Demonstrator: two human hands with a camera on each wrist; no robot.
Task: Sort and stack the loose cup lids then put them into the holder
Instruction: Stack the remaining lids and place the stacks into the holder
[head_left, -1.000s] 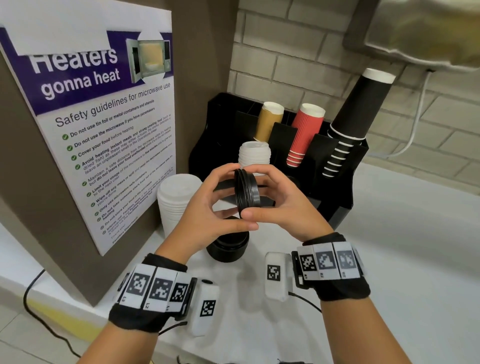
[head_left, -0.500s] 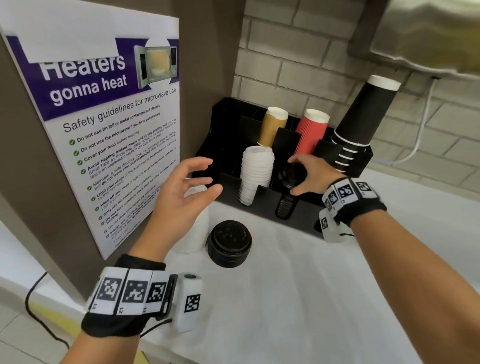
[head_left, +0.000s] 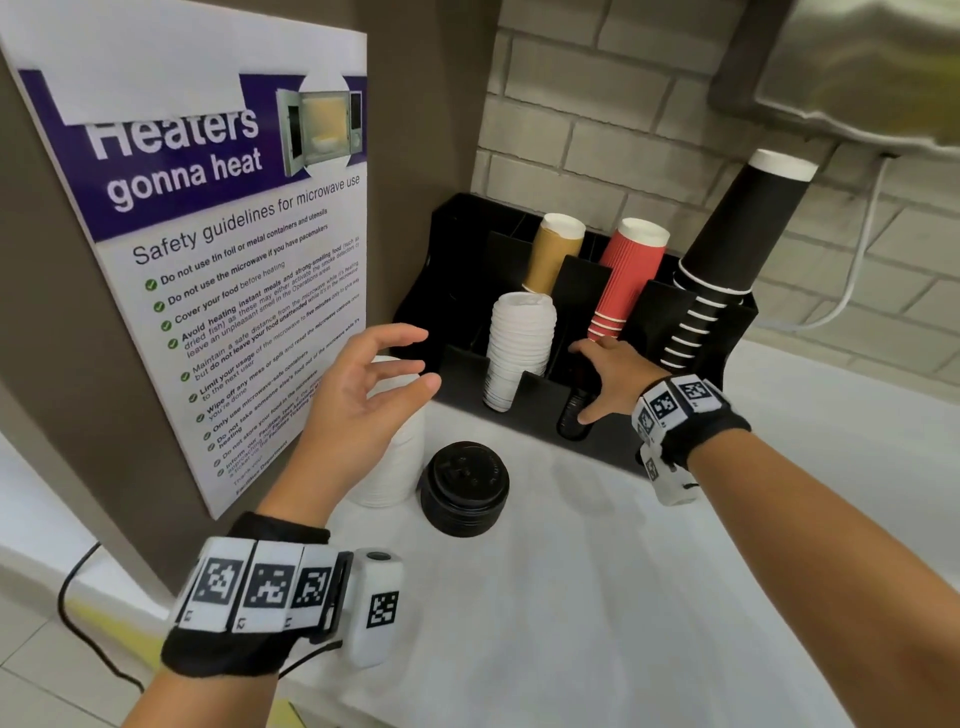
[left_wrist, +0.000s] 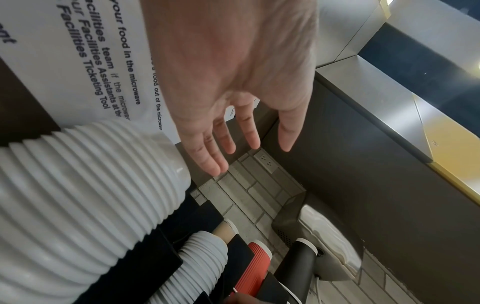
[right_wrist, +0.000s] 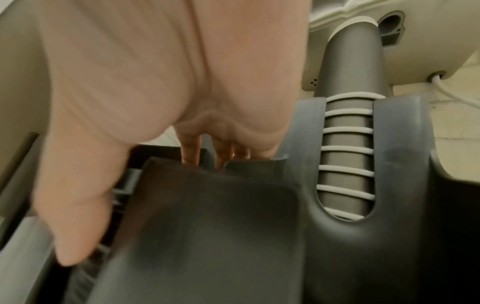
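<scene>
My right hand (head_left: 602, 374) reaches into the middle front slot of the black holder (head_left: 613, 447). It pinches a short row of black lids (head_left: 573, 415) standing on edge there, thumb at the front, fingers behind. In the right wrist view the thumb (right_wrist: 78, 226) lies outside the holder wall (right_wrist: 221, 236) and the fingers dip behind it. A white lid stack (head_left: 519, 348) leans in the slot to the left. My left hand (head_left: 379, 374) hovers open and empty over a tall white lid stack (head_left: 395, 467) on the counter. A black lid stack (head_left: 464, 486) stands beside it.
Brown cups (head_left: 553, 254), red cups (head_left: 631, 275) and black cups (head_left: 737, 234) lean in the holder's rear slots. A cabinet side with a microwave poster (head_left: 234, 260) walls in the left. A wall dispenser (head_left: 857, 67) hangs at the upper right. The white counter (head_left: 623, 597) stretches toward me.
One second ago both hands held the black lids together. The right hand has since carried them to the holder and lowered them into the slot. The left hand let go and opened.
</scene>
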